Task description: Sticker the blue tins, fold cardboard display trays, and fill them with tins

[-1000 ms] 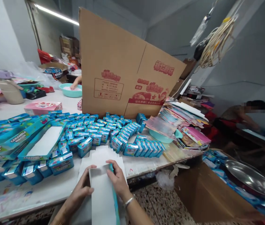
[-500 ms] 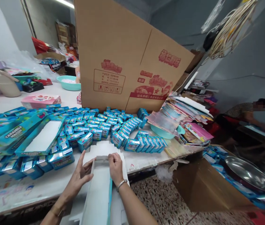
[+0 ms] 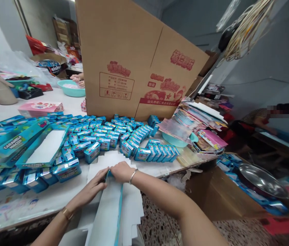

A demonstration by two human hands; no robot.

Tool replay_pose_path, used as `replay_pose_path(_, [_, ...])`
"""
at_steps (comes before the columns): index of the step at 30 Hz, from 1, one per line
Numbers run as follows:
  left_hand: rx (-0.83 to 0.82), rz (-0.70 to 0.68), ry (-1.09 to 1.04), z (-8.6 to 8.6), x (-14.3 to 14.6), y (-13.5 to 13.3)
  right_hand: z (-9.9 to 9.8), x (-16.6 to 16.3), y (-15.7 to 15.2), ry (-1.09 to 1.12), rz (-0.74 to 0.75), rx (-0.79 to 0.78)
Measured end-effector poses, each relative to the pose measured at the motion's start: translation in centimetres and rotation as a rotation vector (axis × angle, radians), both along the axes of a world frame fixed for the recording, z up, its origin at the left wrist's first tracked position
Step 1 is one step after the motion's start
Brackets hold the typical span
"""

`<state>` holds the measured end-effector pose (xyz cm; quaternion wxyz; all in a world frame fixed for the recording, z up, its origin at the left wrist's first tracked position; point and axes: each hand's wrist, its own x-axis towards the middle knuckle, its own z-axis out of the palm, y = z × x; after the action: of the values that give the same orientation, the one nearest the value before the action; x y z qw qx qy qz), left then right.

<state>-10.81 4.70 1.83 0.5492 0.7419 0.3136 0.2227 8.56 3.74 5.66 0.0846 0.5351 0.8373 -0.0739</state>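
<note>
So you've got both hands at the far end of the card tray (image 3: 105,213), which lies lengthwise between your forearms, white inside facing up and a blue edge down its right side. Your left hand (image 3: 93,186) is pinched on the far left corner, fingers along the wall and thumb toward the inside. My guess is that's to keep the wall from sagging. Your right hand (image 3: 120,172) reaches across the far end and closes on that same corner, thumb right beside your left fingertips. Its other fingertips are tucked away, so I can't tell exactly what they press. Looks like one hand braces while the other works the corner, since thin card probably flops otherwise.

Under the grip there's a stack of white card (image 3: 134,205), poking out past the far end and off to the right; likely a handy flat backing. The tray's near end runs back past the table edge (image 3: 3,232) toward you.

Beyond the grip, blue packs (image 3: 91,152) crowd together, some leaning in rows, which should stop them toppling. Left of the grip, a finished-looking blue tray (image 3: 45,148) sits up on packs, maybe because they take up that spot. Behind them stands a big carton (image 3: 124,44).
</note>
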Motion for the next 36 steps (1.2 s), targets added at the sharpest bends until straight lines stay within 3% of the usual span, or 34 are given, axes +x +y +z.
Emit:
replay_pose_path(5, [-0.057,0.076,0.039,0.1,-0.5,-0.3,-0.4,-1.4,0.0,-0.012,-0.032,-0.025])
replay_pose_path(8, [0.192,0.031,0.248,0.9,-1.2,-1.0,-0.5,-0.6,-1.7,0.001,-0.123,0.006])
replay_pose_path(12, [0.516,-0.115,0.642,2.7,-1.0,-1.7,0.4,2.8,-3.0,0.035,-0.237,0.015])
replay_pose_path(17, [0.868,-0.105,0.79,2.3,0.9,-2.4,2.4,6.5,-1.0,0.164,-0.128,0.029])
replay_pose_path(19, [0.865,-0.09,0.767,1.6,0.9,-2.2,2.4,5.8,-0.1,0.177,-0.065,0.069])
replay_pose_path(22, [0.683,-0.103,0.646,1.1,-0.8,-1.1,1.1,3.4,0.2,0.127,0.065,0.087])
replay_pose_path(25, [0.529,-0.081,0.698,1.3,-3.4,0.3,-0.3,1.7,-0.1,0.047,0.143,0.119])
replay_pose_path(29, [0.61,-0.086,0.902,2.0,-4.8,0.9,-1.2,1.2,-0.2,-0.01,0.221,0.12])
replay_pose_path(36, [0.687,-0.164,0.925,3.0,-2.6,0.7,-1.2,0.6,-0.1,0.007,0.215,0.114])
